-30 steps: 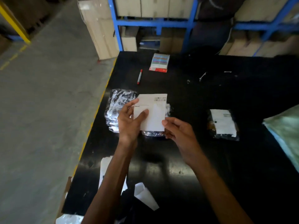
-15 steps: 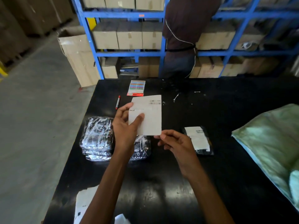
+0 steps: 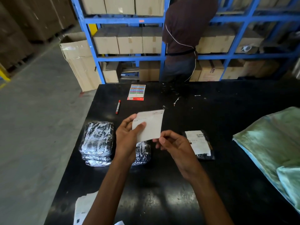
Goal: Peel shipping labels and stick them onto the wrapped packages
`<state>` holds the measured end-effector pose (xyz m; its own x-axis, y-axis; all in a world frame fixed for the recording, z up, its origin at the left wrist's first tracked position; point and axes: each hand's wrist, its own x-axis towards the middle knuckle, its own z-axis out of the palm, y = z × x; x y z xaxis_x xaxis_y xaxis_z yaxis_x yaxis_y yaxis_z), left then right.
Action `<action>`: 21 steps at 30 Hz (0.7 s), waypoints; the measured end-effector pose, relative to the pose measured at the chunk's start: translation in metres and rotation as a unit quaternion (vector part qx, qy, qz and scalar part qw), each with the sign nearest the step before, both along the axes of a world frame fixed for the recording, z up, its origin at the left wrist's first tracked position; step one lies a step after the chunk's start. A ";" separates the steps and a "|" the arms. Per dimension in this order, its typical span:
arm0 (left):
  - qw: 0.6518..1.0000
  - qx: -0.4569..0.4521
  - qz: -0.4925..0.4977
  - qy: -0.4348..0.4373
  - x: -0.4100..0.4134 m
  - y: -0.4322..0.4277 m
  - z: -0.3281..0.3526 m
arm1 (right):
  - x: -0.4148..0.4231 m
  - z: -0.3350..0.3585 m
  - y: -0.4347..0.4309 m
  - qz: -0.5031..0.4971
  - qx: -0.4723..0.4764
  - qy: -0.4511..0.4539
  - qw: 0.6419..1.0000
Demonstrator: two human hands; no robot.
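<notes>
Left hand [image 3: 128, 137] pinching label [image 3: 150, 125] at top-left corner, held up over table [image 3: 162, 192]. Right hand [image 3: 175, 145] nipping lower-right corner, fingers closed there, probably working backing loose. Unlabelled packages [image 3: 97, 140] stacked just below, partly behind left wrist.

Risks: corner tears if pulled hard; freed label curls, sticks to itself or fingers; lands crooked on crinkly wrap.

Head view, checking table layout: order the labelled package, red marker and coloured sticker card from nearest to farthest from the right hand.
1. Labelled package, just right of the right hand.
2. Red marker, up and left.
3. Coloured sticker card, at the table's far edge.
</notes>
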<state>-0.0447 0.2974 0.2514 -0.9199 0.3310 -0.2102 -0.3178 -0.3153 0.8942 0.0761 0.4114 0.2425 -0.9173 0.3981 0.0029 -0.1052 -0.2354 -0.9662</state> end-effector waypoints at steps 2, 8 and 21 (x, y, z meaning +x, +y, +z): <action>0.999 0.016 -0.015 -0.036 0.004 0.000 -0.003 | -0.002 0.003 -0.001 0.014 0.001 0.016 1.000; 0.996 0.031 -0.043 -0.074 0.018 -0.001 -0.009 | -0.005 0.008 -0.004 0.009 0.027 0.038 0.999; 0.961 -0.243 -0.062 0.114 0.046 -0.005 -0.009 | 0.001 0.010 -0.012 -0.053 0.023 0.007 0.998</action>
